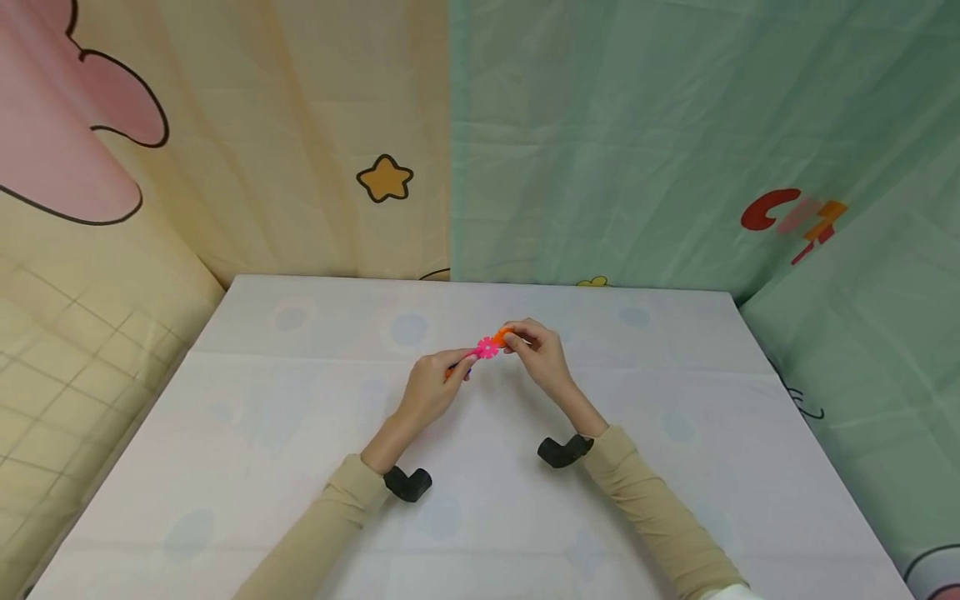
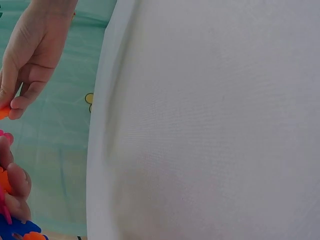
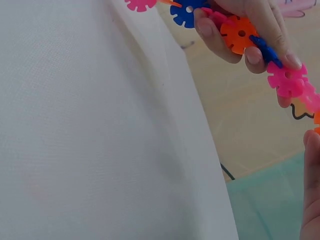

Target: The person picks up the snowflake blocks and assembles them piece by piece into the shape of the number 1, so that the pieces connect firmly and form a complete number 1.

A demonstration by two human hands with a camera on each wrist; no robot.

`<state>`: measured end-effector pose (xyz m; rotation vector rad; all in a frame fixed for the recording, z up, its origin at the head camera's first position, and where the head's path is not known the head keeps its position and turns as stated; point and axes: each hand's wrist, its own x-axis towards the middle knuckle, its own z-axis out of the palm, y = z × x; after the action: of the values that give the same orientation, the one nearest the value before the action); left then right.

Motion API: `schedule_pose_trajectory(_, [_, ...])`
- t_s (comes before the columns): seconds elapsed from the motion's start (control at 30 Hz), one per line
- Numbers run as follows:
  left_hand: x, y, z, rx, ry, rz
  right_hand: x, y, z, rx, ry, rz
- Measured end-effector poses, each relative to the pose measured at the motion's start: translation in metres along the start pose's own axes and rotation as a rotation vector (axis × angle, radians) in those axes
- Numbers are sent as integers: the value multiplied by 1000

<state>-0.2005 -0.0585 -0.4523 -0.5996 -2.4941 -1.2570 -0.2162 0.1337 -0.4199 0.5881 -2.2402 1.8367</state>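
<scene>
Slotted plastic snowflake discs in pink, blue and orange are joined edge to edge in a chain. My left hand grips this chain around its middle. In the right wrist view an orange disc and a blue disc show between the left fingers, while another blue disc sticks out on the far side. Toward the right hand, a pink disc shows in the gap between the hands. My right hand pinches an orange disc right at the chain's pink end.
A white table with pale spots lies below both hands, which are held over its far half. Behind it hang a yellow curtain and a green curtain. Black mounts are worn on the wrists.
</scene>
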Motion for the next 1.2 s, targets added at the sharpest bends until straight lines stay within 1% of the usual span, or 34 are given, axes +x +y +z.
schedule_pose_trajectory(0.33, [4, 2, -2, 0, -6, 9, 2, -2, -5, -22, -2, -15])
schedule_pose_trajectory(0.57, [6, -1, -1, -10, -29, -4, 1, -1, -5, -18, -6, -24])
schedule_pose_trajectory(0.7, [6, -1, -2, -21, -25, -9, 0, -3, -3, -9, -3, -39])
schedule_pose_trajectory(0.77, [6, -1, -2, -29, -27, -17, 2, -5, -3, -23, -8, -47])
schedule_pose_trajectory(0.8, [7, 0, -2, -37, -31, -26, 3, -1, -4, -31, -13, -53])
schedule_pose_trajectory(0.87, [8, 1, -2, -65, -53, -51, 6, -3, -6, -49, -29, -48])
schedule_pose_trajectory(0.93, [9, 2, -1, -100, -92, -88, 9, -3, -9, -68, -46, -34])
schedule_pose_trajectory(1.0, [9, 3, 1, -138, -134, -127, 12, 3, -12, -69, -56, -17])
schedule_pose_trajectory(1.03, [9, 4, 2, -157, -154, -143, 13, 2, -13, -62, -58, -2])
schedule_pose_trajectory(1.1, [9, 6, 4, -186, -190, -170, 16, 10, -15, -50, -54, 26])
schedule_pose_trajectory(1.2, [9, 9, 8, -240, -227, -199, 20, 20, -16, -29, -31, 83])
